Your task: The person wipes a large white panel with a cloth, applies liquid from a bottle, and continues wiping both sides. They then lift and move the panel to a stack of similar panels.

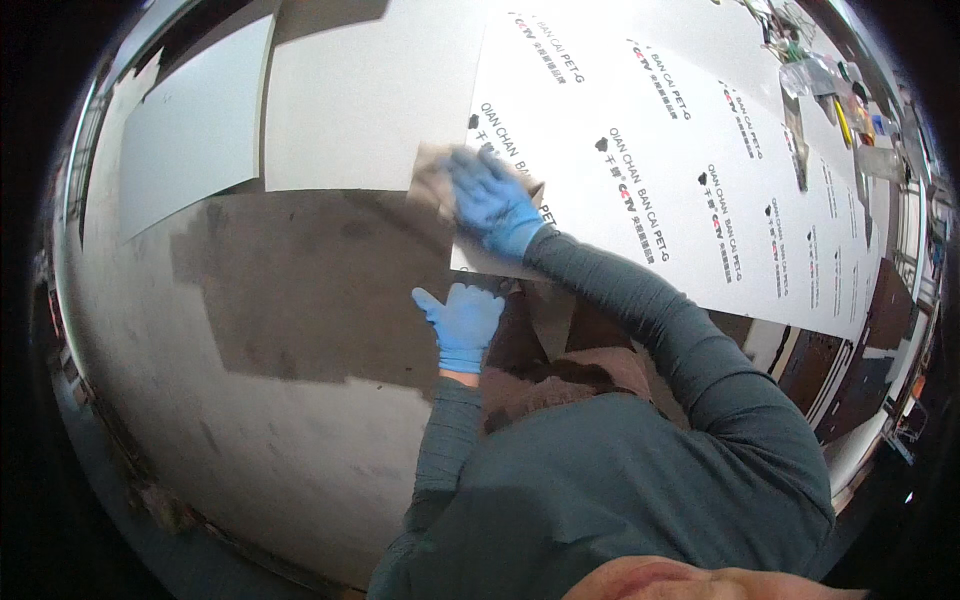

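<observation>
My right hand (492,200), in a blue glove, presses a crumpled brownish cloth (432,180) flat against the corner of a large white sheet (640,130) with printed protective film. My left hand (462,322), also in a blue glove, rests flat with fingers together on the dark brown surface (320,290) just below the sheet's lower edge. It holds nothing. Both grey-green sleeves reach up from the lower edge.
Another white sheet (370,95) lies to the left of the printed one, and a paler panel (195,125) farther left. Clear bottles and small tools (830,85) stand at the far upper right. A pale grey floor area (280,450) lies at lower left.
</observation>
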`<state>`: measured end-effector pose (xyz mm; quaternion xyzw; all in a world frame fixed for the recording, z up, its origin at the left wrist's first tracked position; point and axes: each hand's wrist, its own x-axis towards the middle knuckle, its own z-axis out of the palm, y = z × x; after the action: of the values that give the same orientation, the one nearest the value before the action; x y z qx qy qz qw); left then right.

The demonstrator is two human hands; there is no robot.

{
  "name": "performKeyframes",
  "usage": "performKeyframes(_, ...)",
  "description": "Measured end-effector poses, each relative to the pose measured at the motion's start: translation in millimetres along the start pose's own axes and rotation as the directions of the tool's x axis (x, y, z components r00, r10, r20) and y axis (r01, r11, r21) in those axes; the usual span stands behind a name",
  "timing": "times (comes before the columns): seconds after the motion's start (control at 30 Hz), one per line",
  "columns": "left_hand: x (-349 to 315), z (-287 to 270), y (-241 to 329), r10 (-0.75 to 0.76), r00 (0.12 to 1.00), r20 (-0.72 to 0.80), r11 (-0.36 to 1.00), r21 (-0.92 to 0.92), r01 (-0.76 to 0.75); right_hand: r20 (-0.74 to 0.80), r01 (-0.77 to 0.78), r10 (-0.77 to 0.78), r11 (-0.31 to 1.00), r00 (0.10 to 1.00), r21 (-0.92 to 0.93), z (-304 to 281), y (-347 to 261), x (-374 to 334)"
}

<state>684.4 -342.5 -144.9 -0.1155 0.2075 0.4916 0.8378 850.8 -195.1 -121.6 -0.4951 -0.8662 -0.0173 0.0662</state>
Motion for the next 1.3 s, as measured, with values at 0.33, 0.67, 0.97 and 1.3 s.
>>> performKeyframes(0.33, 10.0, -1.7, 31.0, -0.094, 0.995, 0.021, 0.977, 0.195, 0.088, 0.051, -0.162, 0.157, 0.978, 0.986, 0.133, -22.7, 48.7, -32.7)
performKeyframes(0.67, 11.9, -3.5, 26.8, -0.068, 0.987, 0.143, 0.997, 0.057, 0.060, -0.127, 0.077, -0.045, 0.963, 0.991, 0.257, 0.2, -49.1, -83.7)
performKeyframes(0.97, 9.9, 30.0, 19.7, -0.023, 0.988, -0.155, 0.940, 0.333, 0.075, -0.300, -0.892, 0.885, 0.417, 0.356, 0.172, -64.2, 163.7, -427.7)
performKeyframes(1.3, 22.3, -3.3, 7.3, -0.325, 0.903, 0.280, 0.946, 0.103, 0.308, -0.007, -0.559, 0.616, 0.720, 0.788, 0.412, -5.5, 12.2, -180.0)
